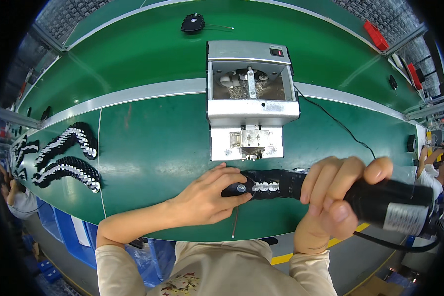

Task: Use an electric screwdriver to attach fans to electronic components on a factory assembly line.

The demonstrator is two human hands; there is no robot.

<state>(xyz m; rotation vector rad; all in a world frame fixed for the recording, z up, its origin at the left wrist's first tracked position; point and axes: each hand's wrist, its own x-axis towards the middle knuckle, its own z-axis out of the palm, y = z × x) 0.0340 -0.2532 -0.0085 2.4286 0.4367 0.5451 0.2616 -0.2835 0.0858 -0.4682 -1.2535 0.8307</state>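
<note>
My right hand [338, 197] grips a black electric screwdriver [389, 202], held nearly level with its tip pointing left. My left hand [209, 195] rests on the green belt and pinches a small black part [238, 188] against it, right where the driver's tip meets it. A thin wire [235, 222] trails from the part toward me. Just beyond the hands stands a silver screw feeder box [251, 111], its open top showing several loose screws.
Rows of stacked black-and-white small parts [66, 158] lie at the left of the green conveyor belt [153, 148]. A single black part [192, 23] sits on the far belt. The feeder's black cable [340, 126] runs right. Other people sit at both edges.
</note>
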